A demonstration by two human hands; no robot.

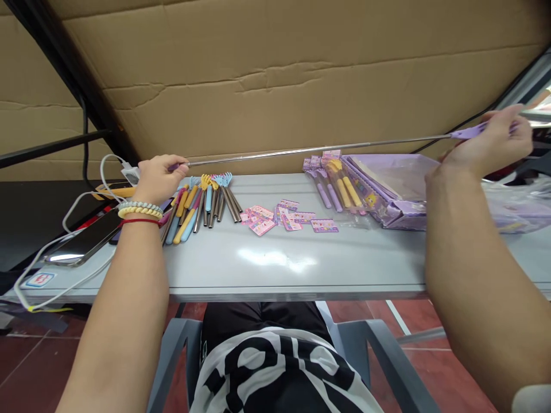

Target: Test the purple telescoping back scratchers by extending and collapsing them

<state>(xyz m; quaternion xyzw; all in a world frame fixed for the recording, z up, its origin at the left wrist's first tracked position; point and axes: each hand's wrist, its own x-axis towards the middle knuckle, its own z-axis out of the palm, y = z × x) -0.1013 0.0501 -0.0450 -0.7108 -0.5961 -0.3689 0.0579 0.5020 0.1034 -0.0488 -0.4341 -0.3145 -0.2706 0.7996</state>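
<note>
Two bare forearms with no sleeves reach into view. The left wrist carries three stacked bands — a pale beaded bracelet (140,205), a yellow coiled hair tie (140,213) below it, and a thin red string (140,221) nearest the elbow. The right wrist is bare. At the bottom edge, a black-and-white shirt (275,373) with large bold lettering covers the torso — above it, dark black trousers (262,315).

Above the smooth, faintly glossy grey table (301,264), the extended rod (318,150) looks like polished metal with a matt lilac, probably plastic grip, the scratchers (202,203) lying on the table pair shiny metal with matt coloured handles, and behind it stands creased, rough cardboard (275,74).
</note>
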